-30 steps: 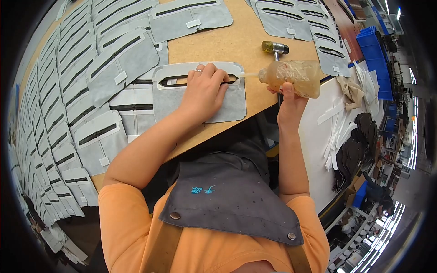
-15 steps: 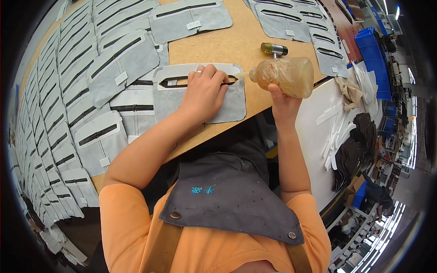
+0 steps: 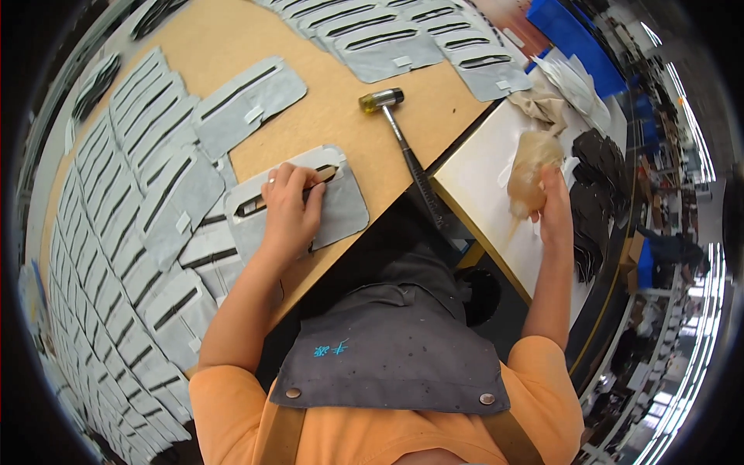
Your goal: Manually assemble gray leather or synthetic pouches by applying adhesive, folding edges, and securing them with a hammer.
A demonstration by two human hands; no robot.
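A mallet [image 3: 417, 173] separates the left hand [image 3: 294, 203], grip unclear on a panel [image 3: 343, 203], from the right hand [image 3: 555, 208], clasping a bottle [image 3: 530, 172] near dark pieces [image 3: 599, 174].

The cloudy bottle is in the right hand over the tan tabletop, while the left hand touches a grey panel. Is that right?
Not quite: the head view shows the cloudy bottle over the white table, not the tan tabletop. The right hand holds it, and the left hand touches a grey panel.
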